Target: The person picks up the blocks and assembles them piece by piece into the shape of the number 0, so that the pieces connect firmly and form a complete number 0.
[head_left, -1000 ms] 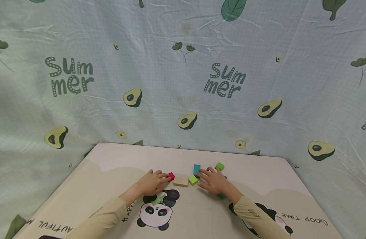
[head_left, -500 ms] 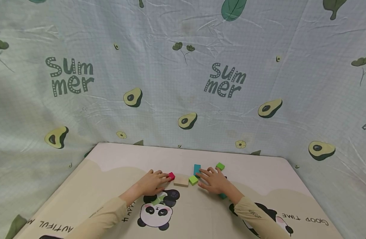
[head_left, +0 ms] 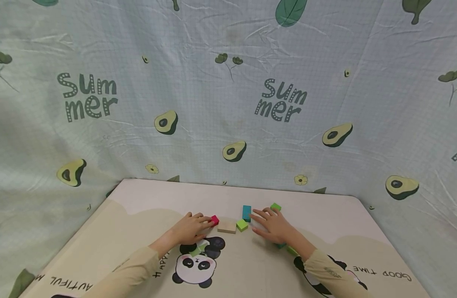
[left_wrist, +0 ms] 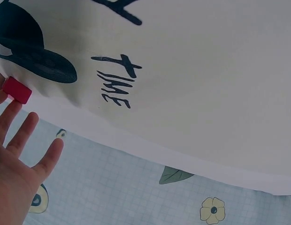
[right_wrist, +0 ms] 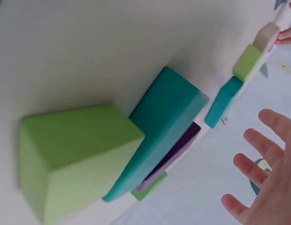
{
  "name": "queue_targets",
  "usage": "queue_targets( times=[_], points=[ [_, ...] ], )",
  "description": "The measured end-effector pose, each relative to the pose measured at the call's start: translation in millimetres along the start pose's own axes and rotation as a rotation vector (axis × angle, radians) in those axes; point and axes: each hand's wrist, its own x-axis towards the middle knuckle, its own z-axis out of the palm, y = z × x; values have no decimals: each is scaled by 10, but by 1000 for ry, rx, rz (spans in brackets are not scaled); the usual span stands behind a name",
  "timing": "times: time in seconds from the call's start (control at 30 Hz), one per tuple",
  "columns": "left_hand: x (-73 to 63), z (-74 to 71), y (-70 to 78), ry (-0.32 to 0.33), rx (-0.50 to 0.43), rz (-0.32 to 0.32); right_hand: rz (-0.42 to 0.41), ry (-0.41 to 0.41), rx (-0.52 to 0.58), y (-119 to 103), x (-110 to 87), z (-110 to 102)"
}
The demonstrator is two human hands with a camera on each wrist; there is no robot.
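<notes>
In the head view my left hand (head_left: 191, 229) lies over the table, its fingertips touching a small red block (head_left: 215, 220). The left wrist view shows the red block (left_wrist: 17, 90) against the fingertips, the other fingers spread. To its right are a plain wooden block (head_left: 226, 227), a light green block (head_left: 242, 225) and a blue block (head_left: 247, 213). My right hand (head_left: 274, 227) hovers just right of the blue block, fingers spread and holding nothing. The right wrist view shows a green block (right_wrist: 80, 150), a teal block (right_wrist: 171, 108) and a purple block (right_wrist: 178, 147) near it.
Another green block (head_left: 275, 206) lies beyond the right hand. A teal block (head_left: 281, 246) and a green block (head_left: 292, 251) are partly hidden under the right wrist. The table (head_left: 157, 194) has panda prints and lettering. A printed curtain (head_left: 198, 103) stands behind it.
My right hand has moved slightly right, away from the blue block, and a green block now shows beside its wrist. The left hand stays at the red block.
</notes>
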Motion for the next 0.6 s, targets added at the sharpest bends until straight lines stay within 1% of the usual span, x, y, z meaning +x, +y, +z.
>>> queue_targets(
  times=[0.17, 0.27, 0.5, 0.6],
  points=[
    [-10, 0, 4, -2, 14, 0, -39, 77, -13, -2, -127, -63],
    [-15, -2, 5, 5, 16, 1, -62, 133, -32, 12, -208, -58],
    [-7, 8, -4, 12, 16, 5, -93, 278, -69, 87, -385, 27],
    [-2, 18, -7, 15, 17, 7, -94, 312, -72, 134, -447, 63]
  ],
)
